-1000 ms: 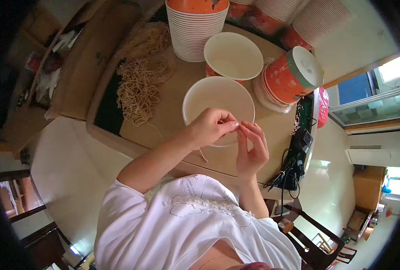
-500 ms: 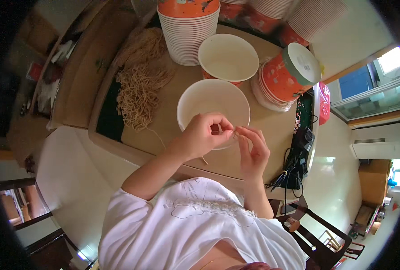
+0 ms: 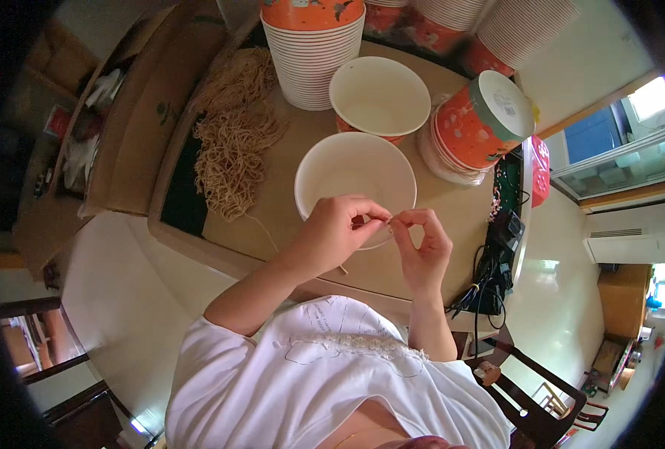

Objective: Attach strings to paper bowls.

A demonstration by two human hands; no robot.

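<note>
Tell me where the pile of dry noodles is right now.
In the head view the pile of dry noodles lies on the table's left side, left of the empty white bowl and below-left of the stacked cups.

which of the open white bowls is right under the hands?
The nearer white bowl, standing alone on the table; both hands' fingertips meet over its front rim. The other open bowl sits farther back, beside the tall bowl stack.

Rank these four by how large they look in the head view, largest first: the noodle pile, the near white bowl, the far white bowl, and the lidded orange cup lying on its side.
1. noodle pile
2. near white bowl
3. and 4. far white bowl and lidded orange cup: they look alike, so no ranking.
</note>
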